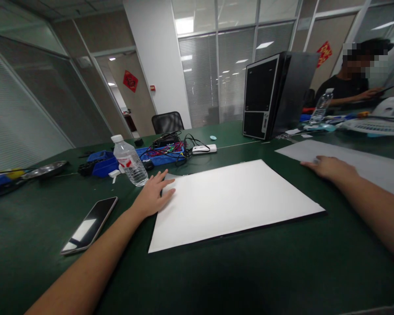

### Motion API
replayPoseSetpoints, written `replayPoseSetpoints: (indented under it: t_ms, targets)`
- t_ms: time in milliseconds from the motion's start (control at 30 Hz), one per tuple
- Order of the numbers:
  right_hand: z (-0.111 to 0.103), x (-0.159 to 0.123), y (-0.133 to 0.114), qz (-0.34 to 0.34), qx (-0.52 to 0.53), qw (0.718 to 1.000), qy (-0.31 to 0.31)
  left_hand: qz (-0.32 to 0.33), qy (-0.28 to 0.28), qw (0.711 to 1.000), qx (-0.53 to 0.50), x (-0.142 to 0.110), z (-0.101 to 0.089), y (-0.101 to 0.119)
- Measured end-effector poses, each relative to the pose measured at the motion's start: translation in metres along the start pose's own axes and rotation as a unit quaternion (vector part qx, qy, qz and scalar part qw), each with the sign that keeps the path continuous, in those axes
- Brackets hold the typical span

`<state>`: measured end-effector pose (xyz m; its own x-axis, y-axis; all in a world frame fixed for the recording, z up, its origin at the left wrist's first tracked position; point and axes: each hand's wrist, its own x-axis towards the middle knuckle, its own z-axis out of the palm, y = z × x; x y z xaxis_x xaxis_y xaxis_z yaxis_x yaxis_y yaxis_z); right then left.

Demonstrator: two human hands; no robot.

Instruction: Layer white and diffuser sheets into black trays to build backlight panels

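Observation:
A flat white rectangular panel lies on the green table in front of me, its near edge showing a thin dark border. My left hand rests at its left edge with the fingers spread, a bit of clear film at the far left corner beside the fingertips. To the right, a greyish-white thin sheet lies on the table. My right hand is at the sheet's near edge, the fingers over it and the thumb along the edge; the fingertips are partly hidden.
A phone lies left of my forearm. Behind my left hand stands a water bottle, near blue trays of wires. A black computer tower stands at the back right. Beyond it, a co-worker sits near another bottle.

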<state>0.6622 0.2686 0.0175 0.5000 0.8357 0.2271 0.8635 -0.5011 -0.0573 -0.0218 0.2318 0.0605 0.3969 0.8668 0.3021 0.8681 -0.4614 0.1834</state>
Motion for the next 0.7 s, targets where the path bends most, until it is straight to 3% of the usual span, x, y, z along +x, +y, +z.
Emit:
replayPoseSetpoints:
  t_ms: [133,300,433,533,700]
  targets:
    - [-0.011,-0.009,-0.014,0.001,-0.006,0.997,-0.072,0.076,-0.106,0.989,0.063,-0.013,-0.031,0.034]
    - [-0.021,-0.023,-0.032,-0.021,-0.006,0.996,-0.082,0.124,-0.13,0.979,0.092,-0.022,-0.053,0.086]
    - [-0.025,-0.031,-0.039,-0.016,-0.003,0.996,-0.086,0.152,-0.284,0.946,0.048,-0.031,-0.054,0.12]
    - [-0.028,-0.037,-0.046,-0.024,-0.022,0.996,-0.082,0.151,-0.326,0.932,0.038,-0.034,-0.055,0.131]
    - [-0.03,-0.046,-0.052,-0.038,-0.037,0.996,-0.072,0.126,-0.323,0.936,0.056,-0.033,-0.062,0.124]
